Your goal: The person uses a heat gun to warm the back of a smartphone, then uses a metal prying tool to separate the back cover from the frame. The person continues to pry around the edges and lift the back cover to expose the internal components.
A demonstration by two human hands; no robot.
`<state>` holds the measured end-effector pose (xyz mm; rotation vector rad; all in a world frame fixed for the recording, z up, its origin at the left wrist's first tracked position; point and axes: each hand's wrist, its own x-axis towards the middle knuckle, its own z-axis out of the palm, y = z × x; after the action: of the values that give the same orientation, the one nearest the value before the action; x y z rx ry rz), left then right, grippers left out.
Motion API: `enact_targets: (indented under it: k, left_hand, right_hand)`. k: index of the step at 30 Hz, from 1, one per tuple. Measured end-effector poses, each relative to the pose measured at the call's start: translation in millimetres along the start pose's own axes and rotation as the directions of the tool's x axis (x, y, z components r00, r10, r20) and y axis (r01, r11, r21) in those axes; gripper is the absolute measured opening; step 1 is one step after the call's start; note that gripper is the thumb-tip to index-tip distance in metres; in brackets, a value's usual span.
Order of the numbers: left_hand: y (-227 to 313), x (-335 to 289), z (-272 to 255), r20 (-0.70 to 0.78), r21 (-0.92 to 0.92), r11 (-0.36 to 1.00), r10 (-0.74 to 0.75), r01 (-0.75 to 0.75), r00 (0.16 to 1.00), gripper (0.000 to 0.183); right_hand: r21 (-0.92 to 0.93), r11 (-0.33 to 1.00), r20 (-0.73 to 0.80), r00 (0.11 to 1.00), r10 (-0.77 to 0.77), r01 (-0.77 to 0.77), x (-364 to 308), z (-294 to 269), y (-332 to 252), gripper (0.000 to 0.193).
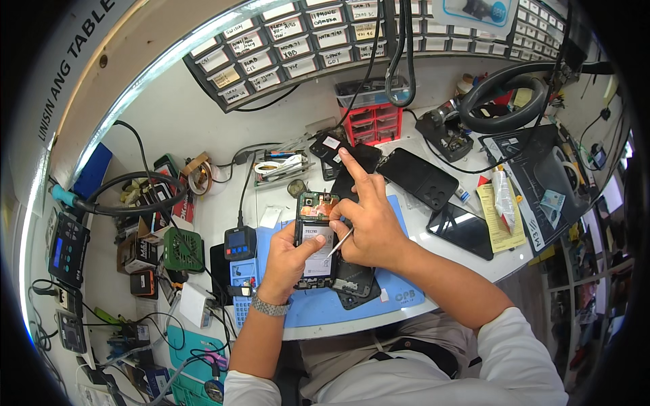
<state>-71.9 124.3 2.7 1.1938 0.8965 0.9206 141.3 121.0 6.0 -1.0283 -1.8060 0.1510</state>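
Observation:
My left hand is closed around the left side of an opened smartphone, its thumb lying over the battery. The phone's back is off, so a green circuit board with a copper-coloured patch shows at the top. My right hand is above the phone's right edge, thumb and fingertips pinched at the board's lower end, index finger stretched out. A thin silver tool sticks out of that hand and slants down across the battery; its exact kind cannot be made out. Under my right hand lies a dark phone part.
A blue work mat covers the table's middle. Behind it are dark phones and a red drawer box. A small meter stands at left, near a green fan-like box. Cables hang from above; a black phone lies right.

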Motion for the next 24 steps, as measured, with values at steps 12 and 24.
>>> enact_targets:
  k: [12, 24]
  left_hand:
    - [-0.1, -1.2, 0.9, 0.009, 0.008, 1.0, 0.017, -0.017, 1.0, 0.034]
    - [2.1, -1.3, 3.2, -0.016, 0.02, 0.999, 0.049, -0.049, 0.999, 0.035]
  right_hand:
    - [0.039, 0.994, 0.091, 0.991, 0.095, -0.099, -1.6, 1.7, -1.3, 0.019]
    - [-0.007, 0.999, -0.002, 0.999, 0.047, -0.047, -1.1, 0.6, -5.2, 0.016]
